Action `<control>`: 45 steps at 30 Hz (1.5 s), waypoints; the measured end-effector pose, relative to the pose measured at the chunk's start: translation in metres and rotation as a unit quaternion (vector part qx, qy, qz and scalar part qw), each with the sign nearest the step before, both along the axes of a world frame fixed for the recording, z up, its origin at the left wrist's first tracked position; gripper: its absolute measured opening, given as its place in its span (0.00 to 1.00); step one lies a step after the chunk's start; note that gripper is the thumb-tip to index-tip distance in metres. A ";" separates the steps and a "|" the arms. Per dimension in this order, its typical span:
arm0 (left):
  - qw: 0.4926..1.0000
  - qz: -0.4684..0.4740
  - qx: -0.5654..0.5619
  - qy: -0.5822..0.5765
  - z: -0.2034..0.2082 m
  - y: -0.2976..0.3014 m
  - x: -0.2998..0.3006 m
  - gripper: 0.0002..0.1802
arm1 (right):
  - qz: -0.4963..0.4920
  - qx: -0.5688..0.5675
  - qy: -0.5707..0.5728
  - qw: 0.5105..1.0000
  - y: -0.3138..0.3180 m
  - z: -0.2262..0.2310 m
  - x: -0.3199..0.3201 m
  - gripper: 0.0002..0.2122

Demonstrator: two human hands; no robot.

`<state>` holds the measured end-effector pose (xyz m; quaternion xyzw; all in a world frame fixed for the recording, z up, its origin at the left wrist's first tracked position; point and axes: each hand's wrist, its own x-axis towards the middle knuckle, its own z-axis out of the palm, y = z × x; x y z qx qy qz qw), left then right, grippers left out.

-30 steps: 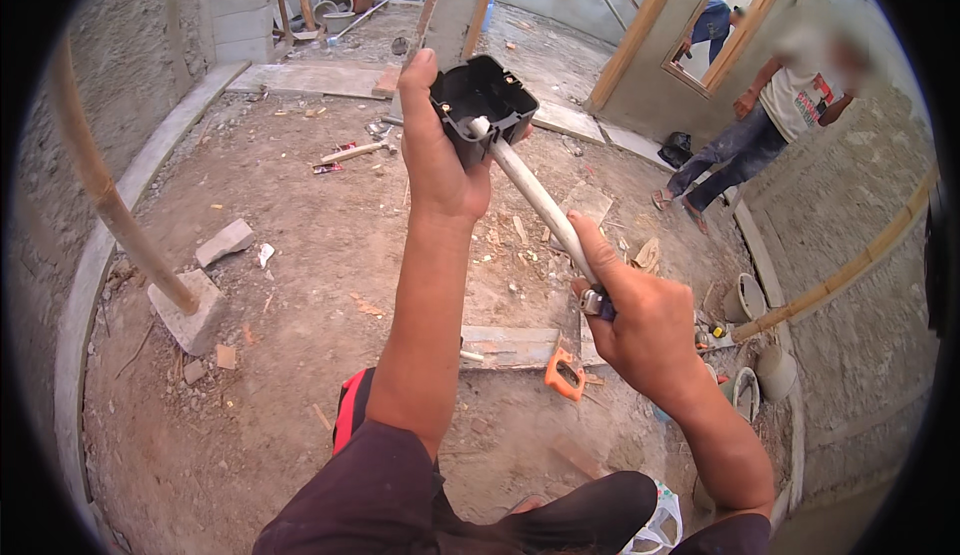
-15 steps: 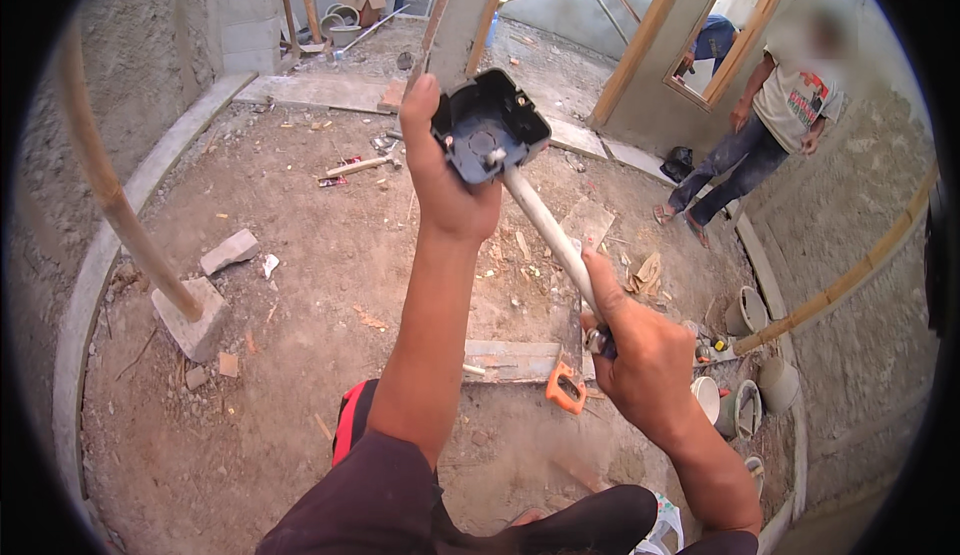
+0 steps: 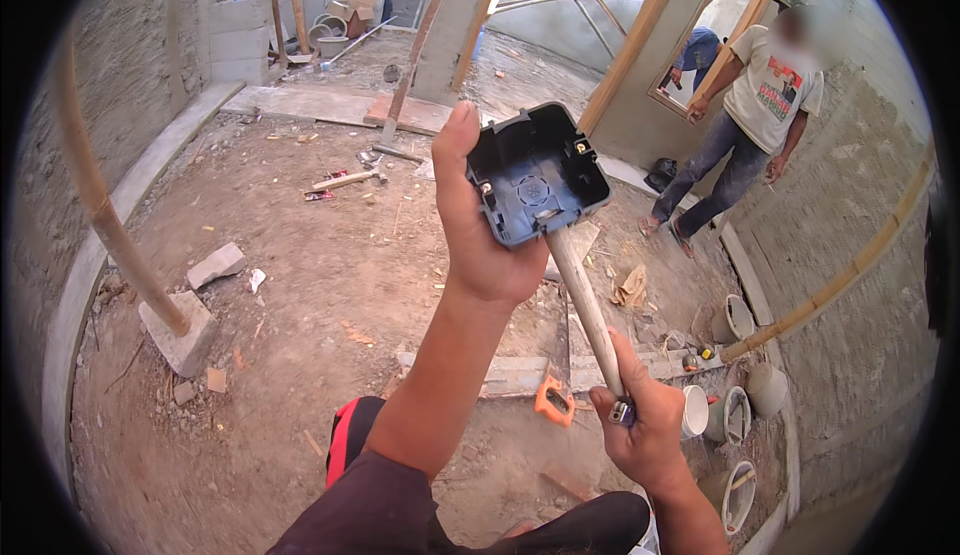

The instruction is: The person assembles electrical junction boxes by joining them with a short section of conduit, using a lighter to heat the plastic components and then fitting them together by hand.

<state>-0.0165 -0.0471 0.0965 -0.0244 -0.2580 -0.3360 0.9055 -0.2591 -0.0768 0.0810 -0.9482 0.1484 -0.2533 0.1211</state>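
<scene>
Black box: the box (image 3: 540, 170) is raised ahead of the body, left hand (image 3: 485, 245) curled around its side.
White pipe: the pipe (image 3: 585, 295) is clasped in the right hand (image 3: 650, 415) beside a small metal-tipped thing (image 3: 622, 412).
Joint: pipe end against box seems the step; calls for steady alignment; depth unclear.
Floor: saw (image 3: 546, 400) below, hammer (image 3: 345, 182) farther off.
Right side: another person (image 3: 770, 85); nothing visibly blocks the hands.

Your left forearm (image 3: 440, 390) is reaching forward, your left grip (image 3: 475, 240) cupping with palm (image 3: 512, 273) facing up and thumb (image 3: 458, 155) pointing away from you. Your right grip (image 3: 645, 420) is sitting lower and nearer to you, fingers (image 3: 605, 405) curling inward, thumb (image 3: 626, 357) extending forward ahead of your right forearm (image 3: 692, 515).
</scene>
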 end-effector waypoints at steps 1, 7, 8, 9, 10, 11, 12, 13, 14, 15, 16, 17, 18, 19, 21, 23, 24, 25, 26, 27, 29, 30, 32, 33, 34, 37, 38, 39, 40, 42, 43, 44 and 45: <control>1.000 -0.027 -0.006 0.006 0.002 0.001 -0.002 0.42 | -0.004 0.000 0.000 1.000 0.003 -0.002 0.001 0.30; 0.998 0.056 -0.006 -0.039 -0.008 -0.003 0.003 0.40 | -0.023 0.011 -0.011 1.000 0.014 0.001 -0.010 0.28; 0.993 0.038 -0.059 -0.095 -0.008 -0.002 0.006 0.41 | 0.020 0.196 -0.017 0.980 0.013 0.002 -0.016 0.28; 0.993 0.036 -0.060 -0.094 -0.008 -0.002 0.005 0.41 | 0.042 0.286 -0.018 0.957 0.011 0.003 -0.020 0.28; 0.994 0.020 -0.074 -0.081 -0.006 -0.001 0.002 0.41 | 0.056 0.373 -0.020 0.926 0.009 0.004 -0.024 0.27; 0.994 0.003 -0.088 -0.069 -0.005 -0.001 0.001 0.41 | 0.068 0.438 -0.013 0.896 0.007 0.004 -0.026 0.28; 0.994 0.004 -0.084 -0.068 -0.006 -0.002 0.000 0.41 | 0.083 0.504 -0.005 0.860 0.007 0.003 -0.027 0.28; 0.998 0.043 -0.036 -0.017 -0.005 -0.003 0.000 0.40 | 0.083 0.507 -0.004 0.858 0.010 0.003 -0.022 0.28; 0.998 0.054 -0.025 0.001 -0.007 -0.004 0.006 0.39 | 0.041 0.335 -0.003 0.941 0.017 0.006 -0.012 0.28; 0.997 0.066 -0.016 0.021 -0.009 -0.005 0.012 0.38 | -0.004 0.150 0.002 0.989 0.020 0.007 -0.007 0.29; 0.997 0.060 -0.038 0.003 -0.012 -0.008 0.020 0.38 | -0.051 0.061 0.034 0.996 0.018 0.002 -0.011 0.30; 0.997 0.055 -0.060 -0.015 -0.015 -0.010 0.030 0.37 | -0.061 0.068 0.041 0.995 0.016 0.000 -0.018 0.30; 0.993 0.120 0.002 0.014 -0.008 0.002 0.039 0.38 | -0.053 0.080 0.025 0.995 0.015 0.001 -0.023 0.30; 0.991 0.120 0.012 0.063 -0.009 0.009 0.049 0.39 | -0.052 0.098 0.016 0.994 0.011 -0.001 -0.033 0.30; 0.973 0.186 0.075 0.117 -0.011 0.013 0.063 0.45 | -0.035 -0.002 -0.019 0.999 -0.011 -0.014 -0.052 0.28; 0.978 0.184 0.078 0.052 -0.049 0.019 0.106 0.47 | -0.086 0.036 0.006 0.996 -0.037 -0.036 -0.052 0.24; 0.954 0.270 0.112 0.072 -0.030 0.022 0.080 0.32 | -0.138 0.094 0.030 0.986 -0.042 -0.043 -0.038 0.21; 0.938 0.274 0.160 0.143 -0.010 0.031 0.065 0.32 | -0.148 0.124 0.030 0.981 -0.051 -0.053 -0.029 0.20; 0.937 0.267 0.174 0.144 -0.009 0.031 0.063 0.32 | -0.147 0.119 0.058 0.980 -0.060 -0.056 -0.025 0.19; 0.951 0.247 0.169 0.083 -0.009 0.034 0.072 0.32 | -0.145 0.107 0.080 0.980 -0.070 -0.066 -0.017 0.18; 0.968 0.196 0.151 -0.039 -0.010 0.036 0.096 0.31 | -0.139 0.109 0.120 0.977 -0.090 -0.091 0.000 0.17; 0.973 0.159 0.137 -0.097 -0.011 0.027 0.097 0.31 | -0.144 0.125 0.141 0.971 -0.101 -0.102 0.003 0.16; 0.974 0.126 0.138 -0.127 -0.019 0.004 0.087 0.30 | -0.171 0.062 0.219 0.959 -0.117 -0.133 0.023 0.17; 0.975 0.097 0.129 -0.152 -0.024 -0.009 0.077 0.29 | -0.183 0.045 0.220 0.957 -0.129 -0.154 0.028 0.16; 0.976 0.090 0.130 -0.151 -0.030 -0.022 0.064 0.29 | -0.194 0.027 0.223 0.955 -0.142 -0.176 0.031 0.15; 0.968 0.043 0.237 -0.065 -0.053 -0.045 0.038 0.26 | -0.239 -0.016 0.083 0.967 -0.163 -0.223 0.039 0.15; 0.951 0.059 0.271 -0.133 -0.066 -0.051 0.037 0.25 | -0.238 -0.008 0.079 0.968 -0.166 -0.226 0.046 0.15; 0.929 0.071 0.302 -0.202 -0.081 -0.060 0.035 0.25 | -0.215 0.175 0.020 0.961 -0.167 -0.221 0.050 0.16; 0.902 0.079 0.329 -0.269 -0.097 -0.069 0.032 0.26 | -0.185 0.351 -0.041 0.917 -0.168 -0.218 0.051 0.18; 0.826 0.100 0.375 -0.409 -0.124 -0.085 0.032 0.27 | -0.141 0.442 -0.060 0.884 -0.149 -0.192 0.062 0.19; 0.751 0.190 0.406 -0.485 -0.136 -0.079 0.030 0.39 | -0.100 0.515 -0.071 0.848 -0.140 -0.177 0.063 0.21; 0.738 0.223 0.413 -0.485 -0.145 -0.075 0.019 0.40 | -0.104 0.513 -0.086 0.848 -0.129 -0.163 0.064 0.21; 0.728 0.255 0.414 -0.484 -0.152 -0.074 0.005 0.43 | -0.092 0.571 -0.102 0.810 -0.119 -0.148 0.061 0.24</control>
